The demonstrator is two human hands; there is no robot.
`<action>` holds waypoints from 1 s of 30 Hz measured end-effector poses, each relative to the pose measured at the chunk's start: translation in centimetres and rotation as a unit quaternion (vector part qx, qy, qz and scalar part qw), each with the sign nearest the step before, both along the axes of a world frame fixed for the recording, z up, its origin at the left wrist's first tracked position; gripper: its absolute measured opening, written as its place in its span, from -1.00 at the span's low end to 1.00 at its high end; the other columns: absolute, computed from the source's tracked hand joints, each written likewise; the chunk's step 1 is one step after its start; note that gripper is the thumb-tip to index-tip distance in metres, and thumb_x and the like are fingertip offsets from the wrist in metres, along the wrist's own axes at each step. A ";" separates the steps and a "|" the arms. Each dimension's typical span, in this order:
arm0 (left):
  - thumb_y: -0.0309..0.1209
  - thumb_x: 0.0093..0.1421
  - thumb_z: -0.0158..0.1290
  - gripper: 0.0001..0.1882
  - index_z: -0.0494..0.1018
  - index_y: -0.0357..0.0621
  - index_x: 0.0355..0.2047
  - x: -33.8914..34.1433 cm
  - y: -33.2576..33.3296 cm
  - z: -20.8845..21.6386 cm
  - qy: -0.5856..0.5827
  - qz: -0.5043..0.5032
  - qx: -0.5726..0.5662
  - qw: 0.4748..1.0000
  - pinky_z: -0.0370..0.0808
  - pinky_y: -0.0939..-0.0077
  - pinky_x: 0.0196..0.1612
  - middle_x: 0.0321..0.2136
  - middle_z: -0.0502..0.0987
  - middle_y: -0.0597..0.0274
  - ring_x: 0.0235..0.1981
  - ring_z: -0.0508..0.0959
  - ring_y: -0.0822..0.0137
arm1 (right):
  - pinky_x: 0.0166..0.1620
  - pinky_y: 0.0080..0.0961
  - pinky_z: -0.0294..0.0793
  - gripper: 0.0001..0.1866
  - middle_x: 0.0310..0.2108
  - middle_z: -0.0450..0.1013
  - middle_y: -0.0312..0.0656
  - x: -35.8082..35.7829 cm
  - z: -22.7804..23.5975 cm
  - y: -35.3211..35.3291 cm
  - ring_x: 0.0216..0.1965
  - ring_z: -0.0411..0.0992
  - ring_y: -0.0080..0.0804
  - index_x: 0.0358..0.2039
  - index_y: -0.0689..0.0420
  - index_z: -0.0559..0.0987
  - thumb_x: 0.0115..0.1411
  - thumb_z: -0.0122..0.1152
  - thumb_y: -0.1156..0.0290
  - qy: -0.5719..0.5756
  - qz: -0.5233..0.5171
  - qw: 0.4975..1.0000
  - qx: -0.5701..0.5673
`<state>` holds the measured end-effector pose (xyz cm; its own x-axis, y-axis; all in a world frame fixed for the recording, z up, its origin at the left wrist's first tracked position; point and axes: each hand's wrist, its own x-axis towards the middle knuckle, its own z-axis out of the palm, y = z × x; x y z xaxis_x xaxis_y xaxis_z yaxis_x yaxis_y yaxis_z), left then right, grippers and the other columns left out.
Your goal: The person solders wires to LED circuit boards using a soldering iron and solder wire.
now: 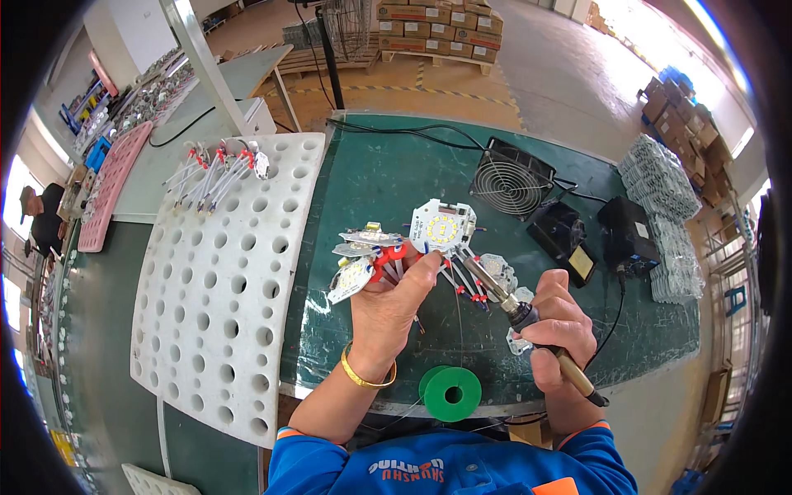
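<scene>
Several LED boards [363, 256] in left hand [394, 301], soldering iron [528, 323] right

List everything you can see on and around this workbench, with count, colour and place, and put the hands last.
LED boards: a bunch, white with red and white wires, in the left hand
round LED board: one, white, at the iron's tip
soldering iron: one, dark with tan handle, in the right hand
solder spool: one, green, near edge of the bench
perforated tray: one, white, left of the mat
wired boards: several, on the tray's far end
fan: one, black, far side of the mat
black boxes: two, right of the fan
cartons: stacked, brown, on a pallet
left hand: holding the boards
right hand: gripping the iron
</scene>
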<state>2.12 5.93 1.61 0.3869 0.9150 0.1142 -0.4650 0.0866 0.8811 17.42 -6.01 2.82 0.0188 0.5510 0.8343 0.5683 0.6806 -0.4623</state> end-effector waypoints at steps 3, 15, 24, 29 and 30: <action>-0.50 -0.01 0.14 -0.88 0.41 -0.21 -0.58 -0.1 0.0 0.1 -0.003 -0.004 0.001 1.000 0.17 0.74 -0.55 -0.67 0.33 0.47 -0.62 0.24 0.64 | -0.38 -0.40 0.10 -0.81 -0.68 0.27 -0.32 -0.1 0.0 0.1 -0.65 0.22 -0.43 -0.45 0.16 0.54 -0.06 0.14 0.32 -0.006 0.000 1.000 -0.008; -0.54 -0.07 0.07 -0.94 0.40 -0.22 -0.57 0.0 -0.2 0.4 0.006 0.002 -0.003 1.000 0.21 0.67 -0.53 -0.66 0.38 0.35 -0.63 0.33 0.54 | -0.39 -0.41 0.10 -0.82 -0.69 0.23 -0.35 -0.2 -0.1 0.2 -0.66 0.18 -0.44 -0.47 0.13 0.55 -0.17 0.12 0.43 -0.014 -0.007 1.000 -0.005; -0.50 -0.01 0.14 -0.90 0.43 -0.23 -0.55 0.0 -0.3 0.3 0.000 -0.001 -0.002 1.000 0.21 0.72 -0.52 -0.63 0.36 0.45 -0.59 0.28 0.64 | -0.40 -0.42 0.11 -0.72 -0.69 0.22 -0.37 -0.5 -0.2 0.5 -0.66 0.18 -0.44 -0.48 0.09 0.55 -0.34 0.09 0.55 -0.027 -0.036 0.999 0.011; -0.49 -0.02 0.15 -0.89 0.43 -0.21 -0.57 0.1 -0.3 0.4 -0.005 -0.008 -0.025 1.000 0.18 0.72 -0.55 -0.65 0.37 0.44 -0.61 0.27 0.64 | -0.40 -0.42 0.12 -0.71 -0.70 0.23 -0.36 -0.3 -0.9 0.6 -0.66 0.19 -0.44 -0.52 0.10 0.54 -0.38 0.07 0.61 -0.018 -0.043 0.999 0.018; -0.48 -0.02 0.14 -0.89 0.43 -0.20 -0.58 0.1 -0.3 0.4 0.006 -0.004 -0.037 0.999 0.17 0.71 -0.56 -0.66 0.37 0.44 -0.62 0.27 0.64 | -0.39 -0.42 0.12 -0.71 -0.70 0.24 -0.36 -0.3 -1.1 0.6 -0.66 0.19 -0.44 -0.52 0.11 0.53 -0.38 0.07 0.63 -0.008 -0.043 0.999 0.014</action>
<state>2.23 5.61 2.03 0.3958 0.9174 0.0411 -0.4530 0.1561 0.8777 17.13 -5.36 1.72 0.0522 0.5248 0.8496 0.6317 0.6416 -0.4351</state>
